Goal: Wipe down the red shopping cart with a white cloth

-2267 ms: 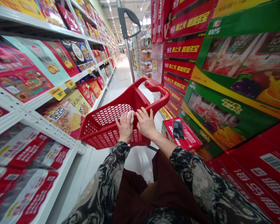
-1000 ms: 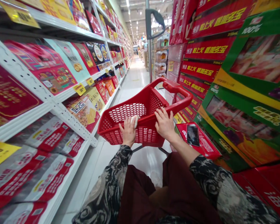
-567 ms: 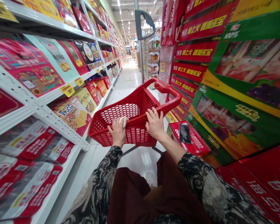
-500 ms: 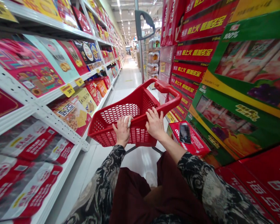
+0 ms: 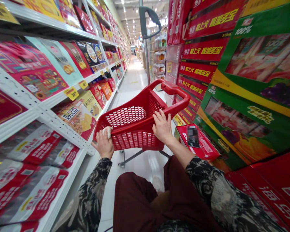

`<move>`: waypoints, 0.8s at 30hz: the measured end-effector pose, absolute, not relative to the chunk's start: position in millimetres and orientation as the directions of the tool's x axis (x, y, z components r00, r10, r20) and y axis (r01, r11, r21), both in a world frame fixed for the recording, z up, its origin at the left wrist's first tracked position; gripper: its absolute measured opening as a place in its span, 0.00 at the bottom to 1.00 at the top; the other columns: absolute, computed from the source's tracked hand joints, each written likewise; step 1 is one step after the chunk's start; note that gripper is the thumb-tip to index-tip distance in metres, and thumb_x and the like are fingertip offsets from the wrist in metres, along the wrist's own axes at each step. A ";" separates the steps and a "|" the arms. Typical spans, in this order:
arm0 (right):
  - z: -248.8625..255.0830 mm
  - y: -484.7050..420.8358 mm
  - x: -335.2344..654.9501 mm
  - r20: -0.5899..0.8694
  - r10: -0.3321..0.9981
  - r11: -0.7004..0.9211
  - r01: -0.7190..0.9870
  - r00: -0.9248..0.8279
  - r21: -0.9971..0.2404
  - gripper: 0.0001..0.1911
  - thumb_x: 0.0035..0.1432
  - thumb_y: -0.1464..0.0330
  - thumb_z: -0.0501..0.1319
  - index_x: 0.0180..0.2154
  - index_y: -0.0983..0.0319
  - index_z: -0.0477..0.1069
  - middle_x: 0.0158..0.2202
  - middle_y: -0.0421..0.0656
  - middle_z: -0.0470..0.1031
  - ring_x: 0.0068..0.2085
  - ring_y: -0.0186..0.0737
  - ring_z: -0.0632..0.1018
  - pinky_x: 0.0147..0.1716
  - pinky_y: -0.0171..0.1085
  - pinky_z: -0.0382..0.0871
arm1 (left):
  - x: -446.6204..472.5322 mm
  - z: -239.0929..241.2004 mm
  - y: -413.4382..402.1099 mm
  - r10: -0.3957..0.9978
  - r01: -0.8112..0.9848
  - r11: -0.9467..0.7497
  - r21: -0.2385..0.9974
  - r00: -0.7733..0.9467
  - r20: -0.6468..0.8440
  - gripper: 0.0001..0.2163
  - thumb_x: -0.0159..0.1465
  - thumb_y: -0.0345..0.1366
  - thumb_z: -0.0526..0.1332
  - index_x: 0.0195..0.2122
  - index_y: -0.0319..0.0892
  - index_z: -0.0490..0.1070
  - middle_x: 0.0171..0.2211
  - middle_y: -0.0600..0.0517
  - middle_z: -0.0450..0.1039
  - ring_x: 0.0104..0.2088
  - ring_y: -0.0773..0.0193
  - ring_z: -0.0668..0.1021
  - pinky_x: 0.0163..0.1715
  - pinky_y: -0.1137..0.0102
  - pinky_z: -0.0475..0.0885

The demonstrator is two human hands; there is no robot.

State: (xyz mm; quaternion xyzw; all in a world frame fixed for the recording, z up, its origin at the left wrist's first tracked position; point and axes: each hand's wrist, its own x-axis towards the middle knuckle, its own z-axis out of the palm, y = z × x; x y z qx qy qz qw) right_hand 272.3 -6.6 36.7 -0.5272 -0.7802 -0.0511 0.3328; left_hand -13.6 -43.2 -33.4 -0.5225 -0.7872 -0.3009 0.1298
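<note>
A small red plastic shopping cart [image 5: 135, 140] with perforated sides stands turned sideways before me. My left hand [image 5: 104, 144] is at the left end of its near rim, fingers closed on a crumpled white cloth [image 5: 108, 130] pressed to that rim. Further right, my right hand [image 5: 162, 127] grips the near rim close to the cart's raised red handle [image 5: 177, 91], its fingers over the edge and nothing else in it. The fingertips of the left hand are partly hidden.
White shelves [image 5: 36, 109] of packaged food line the left side. Stacked drink cartons [image 5: 232, 109] rise on the right. A smartphone [image 5: 192, 138] lies on a low red box [image 5: 207, 149]. Beyond the cart stands a metal pole with a grey handle [image 5: 145, 24]. My knees are close behind the cart.
My left hand has slid left along the rim with the white cloth, from near the middle to the cart's left end. My right hand keeps its grip at the same spot.
</note>
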 end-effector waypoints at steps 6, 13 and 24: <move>37.9 -6.0 270.0 0.572 0.796 0.425 0.856 -0.198 -0.295 0.26 0.53 0.74 0.52 0.55 0.68 0.62 0.61 0.51 0.59 0.63 0.50 0.52 0.60 0.60 0.37 | 31.6 -27.0 -31.2 0.824 0.949 0.097 0.301 -0.246 0.511 0.23 0.62 0.34 0.49 0.59 0.45 0.57 0.61 0.43 0.56 0.63 0.52 0.55 0.59 0.45 0.41; 45.7 -14.8 263.2 0.567 0.809 0.407 0.842 -0.154 -0.353 0.24 0.54 0.73 0.53 0.54 0.67 0.63 0.61 0.52 0.58 0.64 0.53 0.52 0.59 0.63 0.35 | 53.4 -14.8 -33.8 0.801 0.908 -0.041 0.417 -0.220 0.557 0.23 0.62 0.34 0.49 0.60 0.45 0.57 0.60 0.44 0.59 0.60 0.55 0.61 0.59 0.47 0.43; 20.9 -15.4 193.8 0.268 0.896 0.287 0.001 -0.353 -0.958 0.25 0.49 0.67 0.63 0.51 0.61 0.66 0.46 0.44 0.74 0.45 0.39 0.75 0.46 0.39 0.69 | 73.7 -2.4 -50.3 0.867 0.486 -0.389 0.782 -0.094 0.489 0.33 0.55 0.38 0.60 0.62 0.43 0.51 0.62 0.44 0.54 0.61 0.57 0.59 0.61 0.59 0.52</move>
